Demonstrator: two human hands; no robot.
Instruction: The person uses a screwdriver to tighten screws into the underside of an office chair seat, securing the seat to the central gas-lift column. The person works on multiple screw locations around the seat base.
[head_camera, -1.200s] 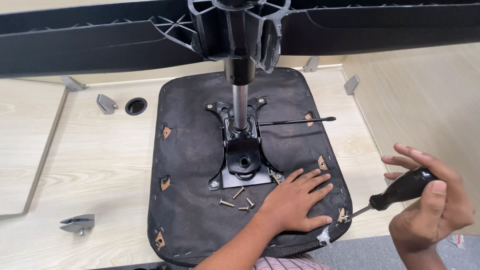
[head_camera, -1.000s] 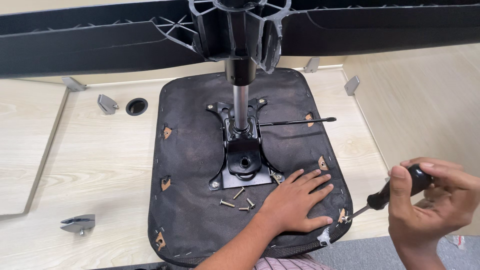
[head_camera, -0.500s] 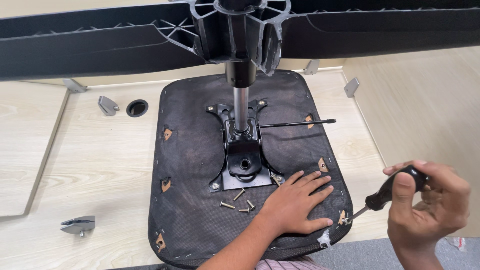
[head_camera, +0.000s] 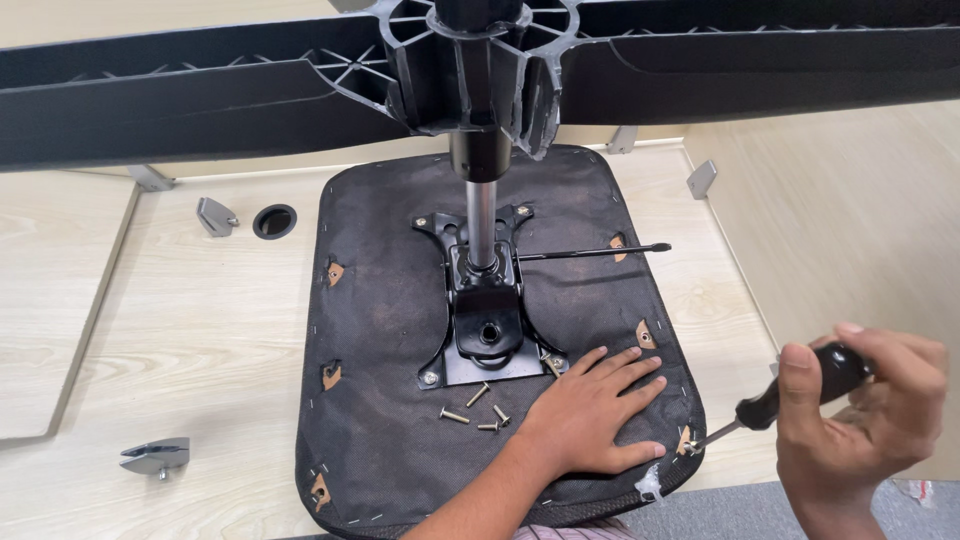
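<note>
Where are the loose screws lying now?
In the head view, the loose screws lie on the seat underside, below the metal plate, beside the left hand.

Pale wood-grain table (head_camera: 190, 330) under even indoor light. Round black cable hole (head_camera: 274, 221) at table's rear left; metal brackets (head_camera: 156, 457) nearby. Grey floor (head_camera: 720, 510) along table's front edge.

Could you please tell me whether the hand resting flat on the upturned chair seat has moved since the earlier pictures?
No. The left hand lies flat on the seat underside, just right of the loose screws and below the metal mounting plate, as before.
</note>
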